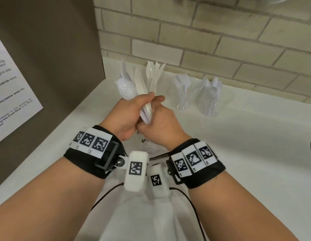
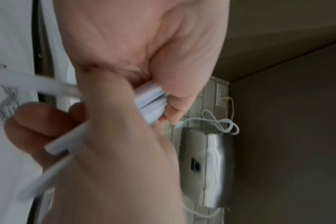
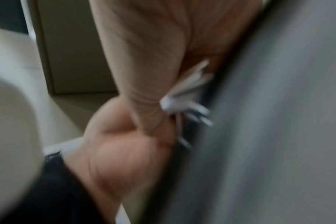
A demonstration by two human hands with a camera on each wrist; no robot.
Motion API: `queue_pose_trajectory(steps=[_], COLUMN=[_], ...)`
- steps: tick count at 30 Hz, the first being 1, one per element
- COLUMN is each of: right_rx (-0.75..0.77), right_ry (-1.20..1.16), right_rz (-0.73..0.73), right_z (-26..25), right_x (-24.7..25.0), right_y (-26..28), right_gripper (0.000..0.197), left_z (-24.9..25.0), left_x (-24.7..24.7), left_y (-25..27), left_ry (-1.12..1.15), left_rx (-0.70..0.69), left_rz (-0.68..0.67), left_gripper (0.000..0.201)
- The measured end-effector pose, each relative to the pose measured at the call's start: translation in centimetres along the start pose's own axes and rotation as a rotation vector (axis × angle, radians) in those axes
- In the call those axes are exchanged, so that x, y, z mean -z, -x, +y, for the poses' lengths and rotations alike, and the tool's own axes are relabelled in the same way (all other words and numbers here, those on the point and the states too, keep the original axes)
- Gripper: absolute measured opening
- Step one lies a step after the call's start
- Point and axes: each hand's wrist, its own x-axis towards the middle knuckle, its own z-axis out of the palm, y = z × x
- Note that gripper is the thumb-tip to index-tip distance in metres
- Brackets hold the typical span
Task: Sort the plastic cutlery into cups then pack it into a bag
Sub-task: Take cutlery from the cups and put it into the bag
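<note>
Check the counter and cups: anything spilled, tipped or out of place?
Nothing spilled or tipped. Three clear cups stand upright by the tiled wall, holding knives, forks and spoons. The left hand and right hand grip a mixed cutlery bundle, still unsorted.

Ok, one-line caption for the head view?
Both hands, left hand and right hand, grip a bundle of white plastic cutlery before three cups.

Right wrist view is motion-blurred throughout; I can make out only a white smear of cutlery bundle (image 3: 184,97) at centre right, individual pieces not separable. In the head view the bundle's handles (image 1: 146,110) are hidden between both hands. The printed notice (image 1: 10,94) is cut off at the left edge, text too small to read.
</note>
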Motion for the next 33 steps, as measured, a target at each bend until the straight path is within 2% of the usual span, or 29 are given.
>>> queue_pose_trajectory(steps=[2,4,7,11,14,16,17,19,20,22,26,29,33], right_rx=[-0.009,-0.033,-0.015,0.009,0.054,-0.003,-0.028,-0.033,-0.021,-0.015,-0.115,-0.139,-0.183], right_ry=[-0.128,-0.287,-0.296,-0.267,-0.058,-0.151,-0.211,-0.272,-0.295,-0.334,-0.523,-0.620,-0.786], right_rz=[-0.097,-0.188,-0.207,-0.198,-0.152,0.006,0.132,0.361,0.407,0.368,0.232,0.210,0.185], right_z=[0.0,-0.2,-0.5,-0.1,0.8,0.9,1.0,0.9,0.7,0.2,0.1,0.3,0.4], right_x=[1.0,1.5,1.1,0.6,2.2,3.4,3.7,3.8,3.8,3.8,3.8,3.8,4.1], right_y=[0.0,0.3,0.6,0.5,0.1,0.0,-0.3,-0.9,-1.1,-1.4,-1.4,-1.3,-1.3], right_gripper=[0.030,0.018,0.006,0.019,0.038,0.040,0.041,0.032,0.023,0.012,0.034,0.025,0.018], left_z=[0.2,0.2,-0.2,-0.7,-0.6,-0.8,-0.9,-1.2,-1.4,-1.5,-1.6,-1.7,-1.6], left_x=[0.8,1.2,1.1,1.1,1.4,1.8,1.8,1.8,1.7,1.5,1.7,1.8,1.4], left_y=[0.1,0.2,0.1,0.1,0.0,0.0,0.1,0.3,0.4,0.7,0.6,0.5,0.7], left_ry=[0.061,0.098,0.048,0.023,0.158,0.177,0.150,0.088,0.057,-0.005,-0.099,-0.106,-0.020], left_rx=[0.021,0.021,-0.007,-0.025,-0.046,-0.072,-0.074,-0.039,-0.014,0.022,0.037,0.051,0.045], left_rz=[-0.104,-0.187,-0.187,-0.158,-0.073,-0.003,0.014,-0.026,-0.075,-0.159,-0.207,-0.244,-0.176], left_gripper=[0.011,0.014,0.021,0.025,0.026,0.020,0.018,0.018,0.018,0.017,0.026,0.037,0.031])
